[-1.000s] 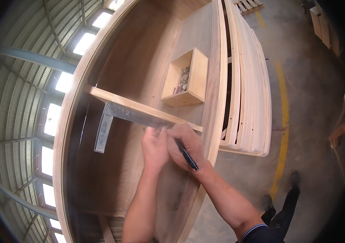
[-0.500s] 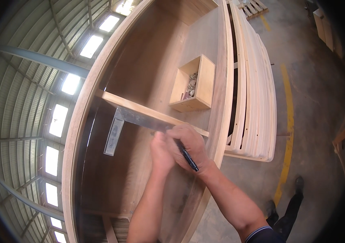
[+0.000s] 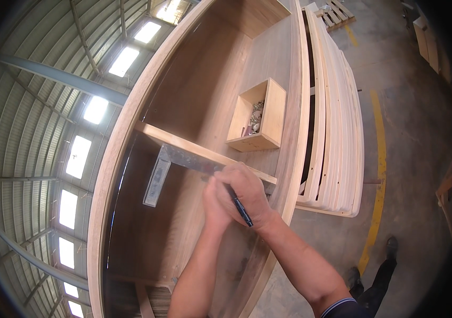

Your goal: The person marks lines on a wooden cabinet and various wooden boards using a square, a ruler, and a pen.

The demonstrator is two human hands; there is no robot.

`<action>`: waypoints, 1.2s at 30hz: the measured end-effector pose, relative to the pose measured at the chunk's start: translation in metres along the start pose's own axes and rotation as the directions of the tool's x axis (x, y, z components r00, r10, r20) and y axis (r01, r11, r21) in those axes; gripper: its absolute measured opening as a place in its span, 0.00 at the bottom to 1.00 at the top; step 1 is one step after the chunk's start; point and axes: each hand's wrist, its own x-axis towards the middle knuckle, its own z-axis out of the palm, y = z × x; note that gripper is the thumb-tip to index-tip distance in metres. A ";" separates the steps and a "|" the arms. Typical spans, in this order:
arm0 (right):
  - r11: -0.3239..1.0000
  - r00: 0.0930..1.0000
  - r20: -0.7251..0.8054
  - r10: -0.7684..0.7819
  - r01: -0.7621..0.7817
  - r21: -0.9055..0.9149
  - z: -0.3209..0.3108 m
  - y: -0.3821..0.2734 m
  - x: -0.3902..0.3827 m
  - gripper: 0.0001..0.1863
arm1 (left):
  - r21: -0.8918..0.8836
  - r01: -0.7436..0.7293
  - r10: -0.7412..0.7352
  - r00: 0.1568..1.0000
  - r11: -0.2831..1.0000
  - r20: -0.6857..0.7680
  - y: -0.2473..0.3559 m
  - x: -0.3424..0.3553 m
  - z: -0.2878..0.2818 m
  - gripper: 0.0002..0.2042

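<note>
A metal try square [image 3: 156, 183] lies with its blade along a pale wooden divider [image 3: 183, 142] inside a long wooden cabinet frame [image 3: 110, 132]. The blade's far end runs in under my hands. My left hand [image 3: 218, 204] is closed at that end of the blade, its fingers partly hidden behind the right. A black pen [image 3: 241, 206] is gripped in my right hand [image 3: 250, 193], which rests against the left beside the divider. The pen's back end points toward me; its tip is hidden by my fingers.
An open wooden box [image 3: 260, 116] with small metal hardware stands in the frame beyond the divider. Several pale wooden panels [image 3: 337, 132] stand stacked to the right. A yellow line [image 3: 378, 175] marks the floor, with a pallet [image 3: 336, 13] farther off.
The whole view has shifted slightly, so the frame, box and square sit a little lower and farther right. Both hands keep nearly the same hold; the pen's back end has swung slightly left.
</note>
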 end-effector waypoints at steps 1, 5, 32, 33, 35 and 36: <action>1.000 1.000 0.003 0.002 -0.002 -0.006 0.000 0.001 0.000 0.20 | 0.048 -0.015 0.015 1.000 0.999 0.004 0.000 0.001 0.001 0.21; 0.999 0.999 0.018 0.033 -0.034 0.034 -0.003 -0.001 0.002 0.18 | 0.079 -0.064 0.061 0.997 0.995 0.046 -0.020 0.006 0.000 0.09; 0.996 0.991 0.135 0.011 0.001 -0.091 -0.022 -0.056 0.011 0.17 | -0.549 0.315 -0.350 0.936 0.774 0.044 -0.035 -0.008 0.012 0.10; 0.997 0.998 0.066 0.015 -0.010 -0.074 -0.016 -0.044 0.010 0.18 | -0.738 0.331 -0.367 0.922 0.588 0.121 -0.048 -0.006 0.008 0.06; 0.998 0.999 0.041 0.029 -0.026 -0.055 -0.004 -0.025 0.000 0.19 | -0.760 0.278 -0.279 0.951 0.587 0.133 -0.055 -0.004 0.003 0.05; 0.999 0.999 0.022 0.038 -0.037 -0.039 -0.002 -0.018 -0.003 0.20 | -0.611 0.184 -0.181 0.981 0.770 0.068 -0.048 -0.002 0.005 0.06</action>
